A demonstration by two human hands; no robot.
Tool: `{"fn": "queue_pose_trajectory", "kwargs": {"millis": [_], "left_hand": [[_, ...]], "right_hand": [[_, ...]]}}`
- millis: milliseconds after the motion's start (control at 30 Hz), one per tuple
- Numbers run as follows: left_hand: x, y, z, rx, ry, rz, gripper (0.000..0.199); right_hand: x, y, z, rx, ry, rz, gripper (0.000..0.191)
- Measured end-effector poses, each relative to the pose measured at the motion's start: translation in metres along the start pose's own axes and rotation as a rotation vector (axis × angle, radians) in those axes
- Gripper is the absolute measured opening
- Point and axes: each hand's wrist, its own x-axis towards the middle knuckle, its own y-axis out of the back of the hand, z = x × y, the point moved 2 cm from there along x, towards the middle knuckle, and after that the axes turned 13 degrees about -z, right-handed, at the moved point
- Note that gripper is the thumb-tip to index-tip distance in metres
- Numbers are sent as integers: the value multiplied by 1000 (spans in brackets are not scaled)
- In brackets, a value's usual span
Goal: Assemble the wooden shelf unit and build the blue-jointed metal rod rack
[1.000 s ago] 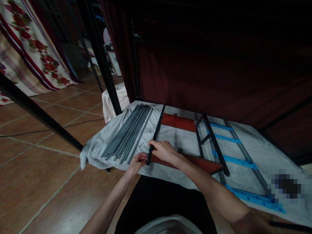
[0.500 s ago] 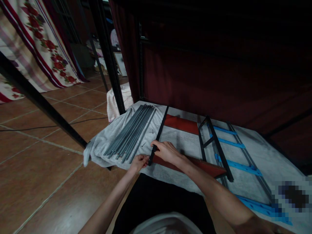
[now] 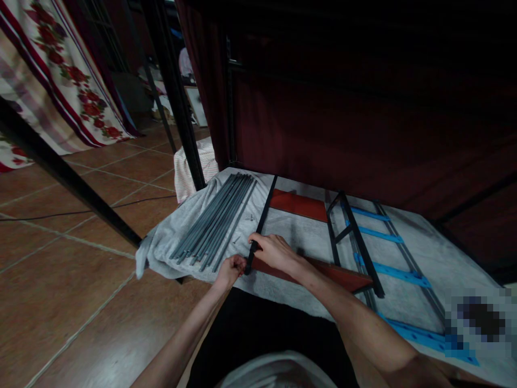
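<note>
Landmark: black bar (image 3: 266,210), lying lengthwise on the grey cloth (image 3: 293,231), near end between the hands. Right hand (image 3: 272,251) is closed around the bar's near part. Left hand (image 3: 232,268) is at its near tip, fingers bunched narrow; can't tell if they pinch a small part or just the bar.

Right of the bar: far red panel (image 3: 299,205) and near red panel (image 3: 343,274), both reaching across to the black side frame (image 3: 361,245). So the pieces look laid out or joined as one frame, panels spanning the two sides; can't tell which joints are fastened. Judging by the hands, work is at the bar's near corner, which looks unfinished.

Left of the bar: grey tubes (image 3: 216,221) in a loose bundle, unused as far as seen. Between tubes and bar, small metal pieces (image 3: 251,218), likely screws, lie loose, so some fastening is probably left. Farther right of the bar, past the side frame: blue crosspieces (image 3: 380,234) over dark rails (image 3: 406,256), a separate set.
</note>
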Motion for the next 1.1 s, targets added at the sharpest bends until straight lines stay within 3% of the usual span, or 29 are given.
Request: {"fn": "queue_pose_trajectory", "kwargs": {"millis": [333,500,733,1100], "left_hand": [[3,4,-1,38,36,-17,27],[4,3,4,44,4,-37,18],[1,4,7,50,29,-38,23],[2,5,15,33,10,-70,15]], "right_hand": [[-1,1,0,11,-14,2,38],[-2,1,-1,16,0,6,38],[-1,0,0,32,-6,9,37],[-3,1,-1,32,-24,1,38]]}}
